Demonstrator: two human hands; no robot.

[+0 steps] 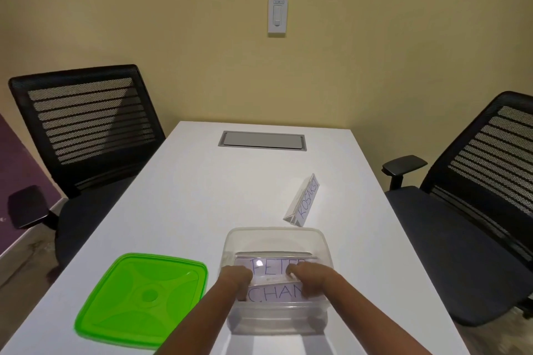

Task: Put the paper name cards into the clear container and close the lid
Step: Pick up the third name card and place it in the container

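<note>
- From the head camera, your two hands are inside the clear container point(277, 239), which stands open on the white table point(202, 196).
- Your left hand point(235, 278) is at the left end of the name card reading "PETE…" point(269, 268), and your right hand point(307, 277) is at its right end. The last letters are covered by your right hand.
- The fingers of both hands curl down onto this card and look pressed together. I cannot tell if they pinch the card or only push on it, because the fingertips are hidden behind the knuckles.
- A second card reading "CHAN" point(274, 294) lies inside the container, on the side nearest to you. Its two ends are hidden by your hands, so the word may be longer.
- A third folded card reading "KOSAKSI" point(302, 200) stands just beyond the far right corner of the container, not touching it. The writing is small and hard to read.
- The green lid point(144, 297) lies flat on the table just left of the container, apart from it.
- Your forearms are cut off by the lower edge of the picture.
</note>
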